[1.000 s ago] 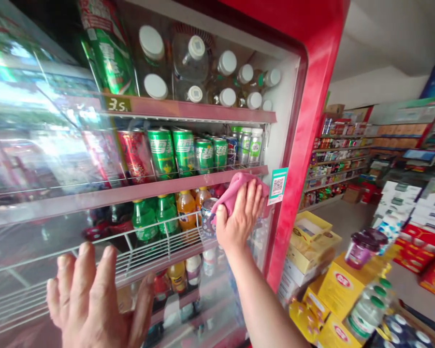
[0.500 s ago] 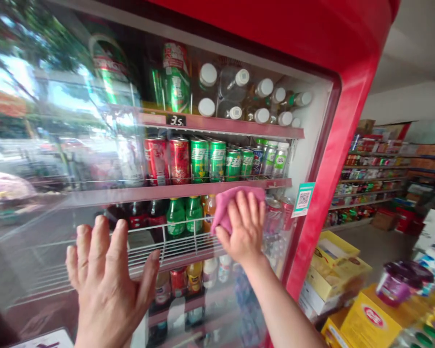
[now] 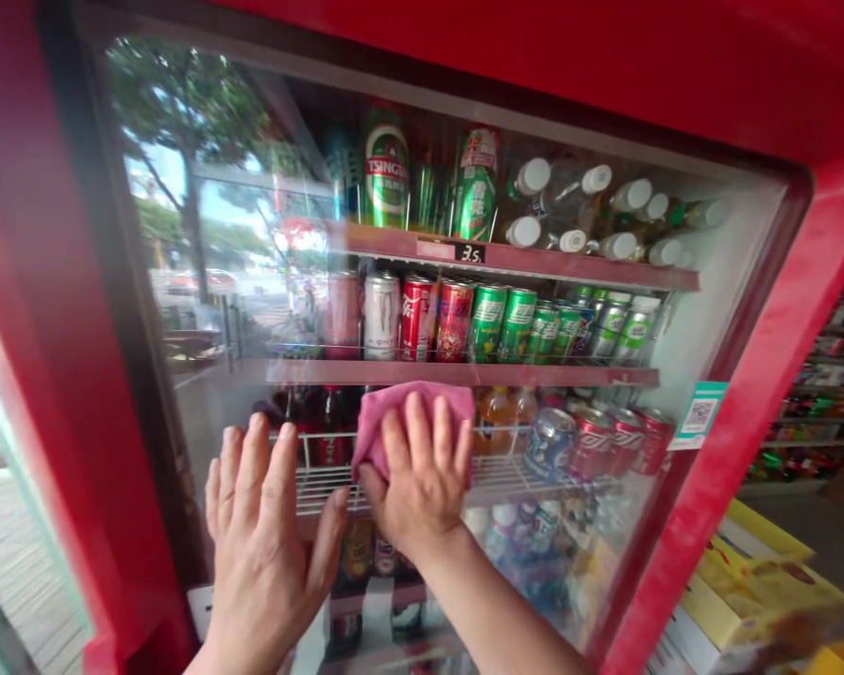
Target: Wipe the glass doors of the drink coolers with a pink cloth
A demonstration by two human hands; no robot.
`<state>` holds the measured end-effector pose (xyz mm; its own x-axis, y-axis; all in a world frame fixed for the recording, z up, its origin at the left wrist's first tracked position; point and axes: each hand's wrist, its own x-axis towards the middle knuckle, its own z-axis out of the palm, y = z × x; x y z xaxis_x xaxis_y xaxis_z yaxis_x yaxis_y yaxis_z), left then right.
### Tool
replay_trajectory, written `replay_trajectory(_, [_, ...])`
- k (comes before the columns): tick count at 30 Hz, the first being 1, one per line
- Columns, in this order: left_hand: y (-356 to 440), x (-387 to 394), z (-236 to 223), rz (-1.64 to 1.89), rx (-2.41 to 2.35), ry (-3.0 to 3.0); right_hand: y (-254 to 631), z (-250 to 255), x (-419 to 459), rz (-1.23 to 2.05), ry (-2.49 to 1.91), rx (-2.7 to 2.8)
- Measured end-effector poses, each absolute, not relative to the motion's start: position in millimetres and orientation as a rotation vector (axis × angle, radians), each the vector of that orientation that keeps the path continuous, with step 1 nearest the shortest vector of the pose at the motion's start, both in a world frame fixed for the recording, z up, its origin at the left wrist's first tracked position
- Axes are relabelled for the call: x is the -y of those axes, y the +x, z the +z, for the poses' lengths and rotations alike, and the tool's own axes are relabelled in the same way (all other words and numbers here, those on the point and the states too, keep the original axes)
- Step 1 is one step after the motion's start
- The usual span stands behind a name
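Observation:
A pink cloth (image 3: 380,412) lies spread against the glass door (image 3: 253,281) of a red drinks fridge. My right hand (image 3: 422,478) holds it there, fingers laid over it and pressing it to the pane, in front of the wire shelf (image 3: 492,469). To the left, my left hand (image 3: 267,534) is open, fingers up and thumb apart, holding nothing. Its palm faces the glass; whether it touches the pane I cannot tell. Behind the glass, red and green cans (image 3: 489,323) stand in a row above the cloth. Some bottles behind my hands are hidden.
The red fridge frame (image 3: 717,525) borders the door, with a QR code sticker (image 3: 700,417) at its right edge. Yellow cartons (image 3: 766,572) stand at lower right, near stocked shelves (image 3: 830,394). A tree and street reflect in the pane. Paving shows at far left.
My right hand has slid left across the glass with the cloth, uncovering cans on the right and coming closer to my left hand. The view has turned left, showing the fridge's left frame.

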<state>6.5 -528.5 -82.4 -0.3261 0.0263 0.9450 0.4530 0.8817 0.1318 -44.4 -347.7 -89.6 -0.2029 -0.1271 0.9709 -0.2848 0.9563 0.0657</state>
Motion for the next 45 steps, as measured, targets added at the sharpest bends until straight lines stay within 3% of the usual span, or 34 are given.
replay_trajectory(6, [10,544,-78,-0.464,1.848,-0.424,-38,-79,349,0.030,0.490,1.835])
replay_trajectory(13, [14,566,-77,-0.501,1.839,-0.457,-50,-7,275,0.177,-0.026,1.654])
replay_trajectory(17, [12,577,-74,-0.499,1.827,-0.478,-59,22,309,0.249,-0.145,1.598])
replay_trajectory(20, [9,580,-73,-0.498,1.840,-0.477,-55,28,357,0.189,0.025,1.686])
replay_trajectory(23, [7,579,-75,-0.503,1.839,-0.489,-48,6,392,0.069,0.318,1.778])
replay_trajectory(29, [14,577,-91,-0.522,1.828,-0.496,-39,-94,405,-0.190,0.825,1.784])
replay_trajectory(32, [18,579,-95,-0.511,1.833,-0.493,-40,-108,413,-0.225,0.908,1.773])
replay_trajectory(35, [22,583,-91,-0.503,1.834,-0.461,-43,-71,431,-0.213,0.920,1.776])
replay_trajectory(42, [34,595,-69,-0.453,1.804,-0.415,-51,97,463,0.049,0.559,1.789])
replay_trajectory(45, [37,600,-63,-0.446,1.795,-0.394,-52,107,471,0.069,0.540,1.744])
